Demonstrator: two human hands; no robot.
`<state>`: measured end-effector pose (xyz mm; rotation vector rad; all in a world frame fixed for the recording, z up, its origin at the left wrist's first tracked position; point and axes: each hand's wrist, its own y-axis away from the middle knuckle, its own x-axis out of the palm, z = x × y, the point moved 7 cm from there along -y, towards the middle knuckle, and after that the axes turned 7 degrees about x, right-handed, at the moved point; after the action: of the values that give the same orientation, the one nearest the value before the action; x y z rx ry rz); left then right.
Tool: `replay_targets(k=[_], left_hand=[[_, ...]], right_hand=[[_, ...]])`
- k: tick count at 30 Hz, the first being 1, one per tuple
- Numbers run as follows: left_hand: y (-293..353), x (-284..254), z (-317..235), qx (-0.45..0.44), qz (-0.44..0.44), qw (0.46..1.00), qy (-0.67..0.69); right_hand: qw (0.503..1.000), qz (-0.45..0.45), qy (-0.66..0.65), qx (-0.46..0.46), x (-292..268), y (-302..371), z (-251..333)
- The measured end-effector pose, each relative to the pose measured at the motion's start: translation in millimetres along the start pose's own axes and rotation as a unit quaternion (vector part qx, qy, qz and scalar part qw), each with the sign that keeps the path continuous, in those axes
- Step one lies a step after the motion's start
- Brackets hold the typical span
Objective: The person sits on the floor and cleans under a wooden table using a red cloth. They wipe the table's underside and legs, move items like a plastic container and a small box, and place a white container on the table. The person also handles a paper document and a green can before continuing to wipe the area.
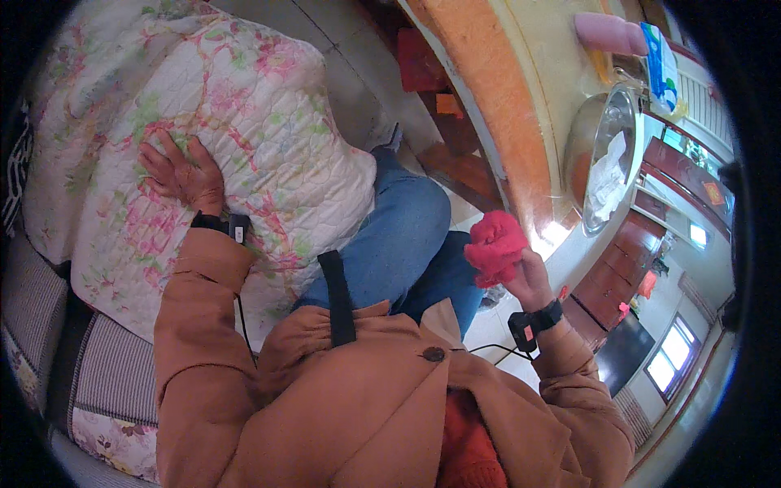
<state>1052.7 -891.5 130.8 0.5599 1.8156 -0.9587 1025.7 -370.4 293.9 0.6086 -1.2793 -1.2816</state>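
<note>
My left hand (187, 172) rests palm down on a quilted floral cover (268, 106), its fingers stretched out. The cover is white with pink flowers and green leaves, and it drapes over the seat beside my leg. On the other side, my right hand (530, 283) is closed around a bunched-up red cloth (495, 248), held up over my knee. Part of the fingers is hidden behind the cloth. Each wrist wears a black strap with a small device.
To the right stands an orange-edged table (521, 98). On it are a metal basin (592, 138) with white crumpled material inside, a pink bottle-like object (610, 34) and a blue-and-white packet (661, 69). A striped sofa (114, 358) lies at the lower left.
</note>
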Motion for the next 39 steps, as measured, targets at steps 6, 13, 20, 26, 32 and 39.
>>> replay_targets(k=[6, 13, 20, 26, 32, 39], left_hand=[[-2.2, -6.1, -5.4, 0.015, -0.018, 1.000, 0.003], [-3.4, -7.5, -8.7, 0.071, -0.048, 0.996, 0.033], [-6.3, -6.1, -9.5, 0.067, -0.056, 0.996, -0.001], [-4.0, -8.4, -8.2, -0.001, 0.025, 1.000, -0.001], [-5.1, -10.4, -6.8, 0.053, -0.012, 0.998, 0.008], [1.6, -9.2, -4.4, 0.040, -0.037, 0.998, 0.016]], right_hand=[[0.999, -0.026, 0.000, 0.026, -16.0, -40.1, -10.5], [0.996, -0.037, -0.055, 0.056, -44.9, -77.4, -5.4], [0.986, -0.088, -0.068, 0.123, -54.1, -70.8, -10.7], [0.979, -0.107, 0.006, 0.171, -42.9, -47.2, 0.7], [0.978, -0.086, -0.004, 0.189, -36.6, -34.3, 3.9], [0.966, -0.112, 0.005, 0.232, -44.3, -28.4, 6.0]])
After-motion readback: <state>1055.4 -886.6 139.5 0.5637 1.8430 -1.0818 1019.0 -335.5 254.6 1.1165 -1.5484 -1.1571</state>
